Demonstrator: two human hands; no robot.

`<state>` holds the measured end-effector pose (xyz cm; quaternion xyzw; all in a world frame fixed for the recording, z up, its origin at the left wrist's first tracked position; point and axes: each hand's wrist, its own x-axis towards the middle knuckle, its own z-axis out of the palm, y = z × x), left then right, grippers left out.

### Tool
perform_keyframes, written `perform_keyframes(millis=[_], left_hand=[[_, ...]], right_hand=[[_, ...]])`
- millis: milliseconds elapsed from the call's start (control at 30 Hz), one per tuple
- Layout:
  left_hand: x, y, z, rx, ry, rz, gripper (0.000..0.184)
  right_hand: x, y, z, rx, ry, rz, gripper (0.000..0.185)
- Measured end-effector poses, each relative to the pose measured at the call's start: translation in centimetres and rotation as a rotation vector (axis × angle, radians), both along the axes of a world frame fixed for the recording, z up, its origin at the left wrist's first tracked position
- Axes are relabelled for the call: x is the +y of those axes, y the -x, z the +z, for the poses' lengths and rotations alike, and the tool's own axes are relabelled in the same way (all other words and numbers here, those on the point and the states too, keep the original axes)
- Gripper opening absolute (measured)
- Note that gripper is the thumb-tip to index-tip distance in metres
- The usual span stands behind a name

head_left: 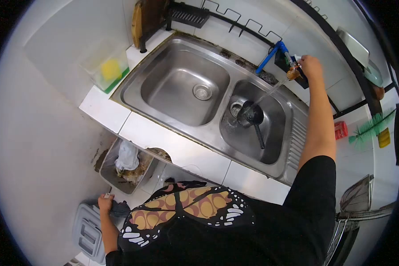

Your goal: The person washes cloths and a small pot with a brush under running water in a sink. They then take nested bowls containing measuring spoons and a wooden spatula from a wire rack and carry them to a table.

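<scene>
Up at the wall, my right hand [311, 67] is closed at the tap [292, 73], its fingers about the knob end, partly hidden. Water streams from the tap into the right-hand sink basin [275, 148]. In that basin a black ladle-like pan with a long handle [254, 114] lies under the stream, beside the drain. Down at the lower left, my left hand [105, 202] is closed, with a small pale bit at its fingertips that I cannot make out. It is beside a grey lidded bin [88, 228] and a dark, cloth-like thing [119, 209].
The left basin [181, 88] adjoins the right one. A plastic container [104, 73] with a yellow sponge stands at the left corner. Below the counter is an open bin [113, 170] holding a white bag and scraps. A black rack [244, 22] runs along the wall; a green bottle brush [372, 126] hangs right.
</scene>
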<state>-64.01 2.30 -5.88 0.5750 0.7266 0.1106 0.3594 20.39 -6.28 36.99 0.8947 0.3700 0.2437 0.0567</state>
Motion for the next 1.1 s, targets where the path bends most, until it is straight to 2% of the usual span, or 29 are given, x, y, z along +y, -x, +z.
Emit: perform_keyframes(millis=[67,133,167,200,267,333,433,533,600,667,767,1000,1100], left_hand=[[-1.9,2.8,-4.5,0.032,-0.077,-0.16,0.029],[-3.9,2.3,-3.4,-0.074,0.001,-0.135,0.03],[-5.8,1.9,-2.4,-0.198,0.123,-0.03,0.031],[-7.2,3.2,-6.2,0.246,0.027,-0.134,0.033],[-10.3,6.8,-10.7,0.632,0.067,-0.231,0.036],[-12.0,8.5,-10.7,0.51,0.339,-0.22,0.038],[-14.3,8.5,-9.1,0.613,0.219,-0.851,0.038],[-17.5,9.7,-9.7,0.516,0.182,-0.232,0.04],[-19.0,9.4,-9.8,0.569,-0.063,-0.39,0.039],[-20.4,9.1,-10.0,0.533,-0.133,-0.415,0.04],[-21.7,8.0,-9.9,0.351,0.019,-0.247,0.047],[-24.1,7.3,-9.9,0.405,0.08,-0.187,0.045],[-23.6,6.8,-9.7,0.427,0.068,-0.154,0.045]], right_hand=[[-0.4,-0.1,-0.4,-0.01,-0.045,0.019,0.023],[-0.6,0.0,-0.5,0.0,-0.077,0.03,0.023],[-0.8,-0.1,-0.7,0.007,-0.086,0.033,0.023],[-0.7,-0.2,-0.8,0.013,-0.076,0.0,0.023],[-0.9,0.3,-0.9,0.001,-0.109,0.021,0.023],[-1.0,-0.1,-0.9,0.002,-0.124,0.043,0.023],[-0.8,-1.3,-1.2,0.012,-0.129,0.078,0.023],[-0.6,-1.6,-1.3,-0.013,-0.129,0.101,0.021],[-0.8,-0.7,-0.6,-0.022,-0.081,0.091,0.021],[-0.8,-0.8,-0.6,-0.037,-0.073,0.107,0.021],[-1.1,-0.5,-0.6,-0.058,-0.071,0.135,0.02],[-1.7,-0.8,-0.4,0.005,-0.108,0.116,0.019],[-2.8,-1.4,-1.3,-0.115,-0.097,0.244,0.019]])
